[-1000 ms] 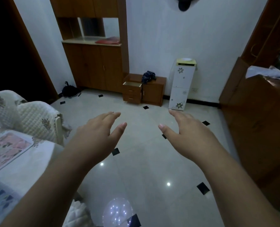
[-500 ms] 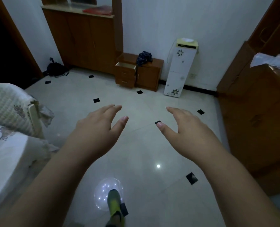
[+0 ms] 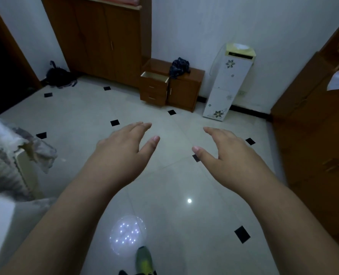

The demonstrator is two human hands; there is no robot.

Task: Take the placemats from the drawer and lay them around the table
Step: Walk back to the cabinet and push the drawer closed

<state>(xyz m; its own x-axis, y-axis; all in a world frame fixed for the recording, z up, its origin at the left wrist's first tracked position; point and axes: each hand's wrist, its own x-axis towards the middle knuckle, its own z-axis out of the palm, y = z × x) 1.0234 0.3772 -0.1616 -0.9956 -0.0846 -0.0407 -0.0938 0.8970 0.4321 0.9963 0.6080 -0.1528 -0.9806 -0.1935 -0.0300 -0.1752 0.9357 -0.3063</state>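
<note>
Reaching, left hand, right hand spread, empty; open drawer ahead, chair left.

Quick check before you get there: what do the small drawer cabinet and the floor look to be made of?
Drawer cabinet: seemingly reddish-brown wood or wood veneer, smooth, with small metal-looking pulls; its open top drawer is pale inside. Floor: glossy light tile, mirroring ceiling lights, with black diamond insets.

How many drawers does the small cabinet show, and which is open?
3 drawers, stacked on the left side of the small cabinet: top drawer pulled open, middle drawer and bottom drawer closed.
</note>
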